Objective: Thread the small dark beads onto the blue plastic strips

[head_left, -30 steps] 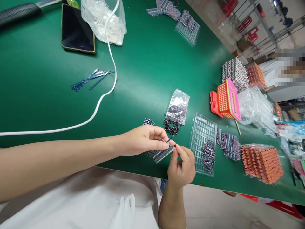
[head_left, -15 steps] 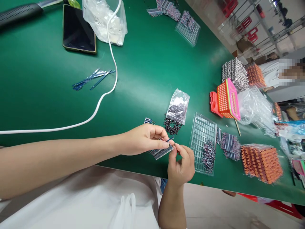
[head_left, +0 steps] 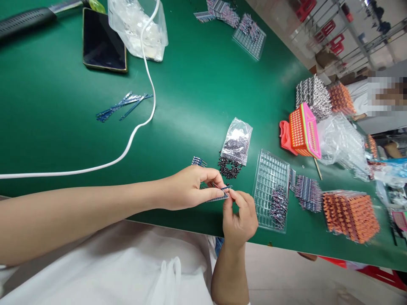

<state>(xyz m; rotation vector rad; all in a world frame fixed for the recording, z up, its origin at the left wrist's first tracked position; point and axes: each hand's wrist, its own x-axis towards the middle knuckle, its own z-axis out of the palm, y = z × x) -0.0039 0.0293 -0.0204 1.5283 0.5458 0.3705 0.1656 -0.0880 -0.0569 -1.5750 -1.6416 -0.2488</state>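
Note:
My left hand (head_left: 193, 186) is closed, thumb on top, around a thin dark blue circuit-board strip (head_left: 219, 197) with fine wire leads. Against the right end of that strip, my right hand (head_left: 240, 216) pinches with thumb and finger; whatever sits between those fingertips is too small to make out. Just beyond the hands lies a heap of small dark beads (head_left: 229, 168), spilling from a clear plastic bag (head_left: 237, 142). More blue strips with leads (head_left: 199, 161) lie behind my left hand. To the right, a clear compartment tray (head_left: 265, 178) holds a pile of small wired parts (head_left: 279, 208).
A white cable (head_left: 133, 135) curves across the green table (head_left: 190, 93). Blue strips (head_left: 122, 106), a phone (head_left: 104, 40) and a plastic tub (head_left: 140, 29) lie left. Stacked orange parts (head_left: 351, 216) and an orange basket (head_left: 299, 131) stand right, with another person (head_left: 359, 95) beyond.
The held strip has tilted, so its face shows less and it looks narrower. My right hand has shifted slightly left and up, its fingertips still at the strip's end.

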